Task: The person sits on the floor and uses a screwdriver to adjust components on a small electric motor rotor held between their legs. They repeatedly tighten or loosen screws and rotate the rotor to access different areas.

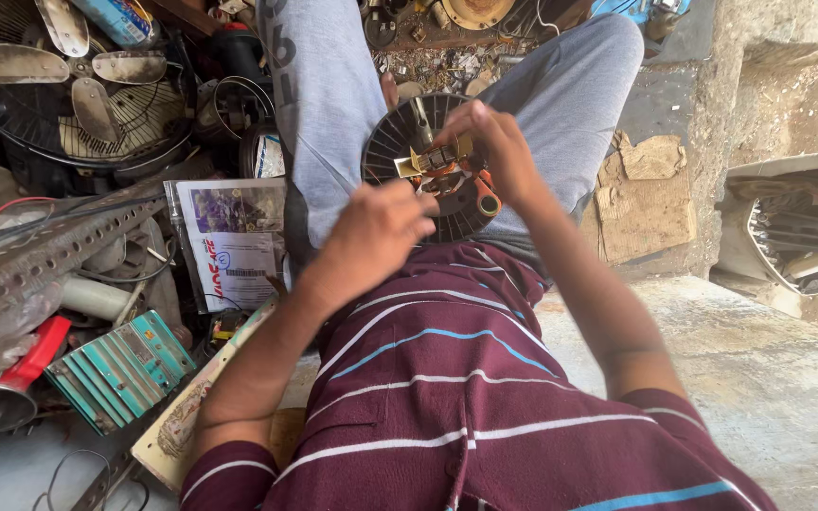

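Note:
A round black fan motor housing (398, 135) with radial ribs rests in my lap between my grey-trousered legs. At its centre sit copper windings and a small orange-and-yellow part (447, 163). My left hand (376, 232) is closed at the housing's lower left edge, fingertips pinching something small that I cannot make out. My right hand (494, 147) curls over the top right of the housing and grips the parts at its centre. My maroon striped shirt fills the lower frame.
A dusty fan blade set in a wire guard (78, 85) lies far left. Nearby are a perforated metal angle bar (40, 255), a teal finned box (120, 369), printed paper (237, 241) and scattered scrap. A concrete slab (769, 369) lies right.

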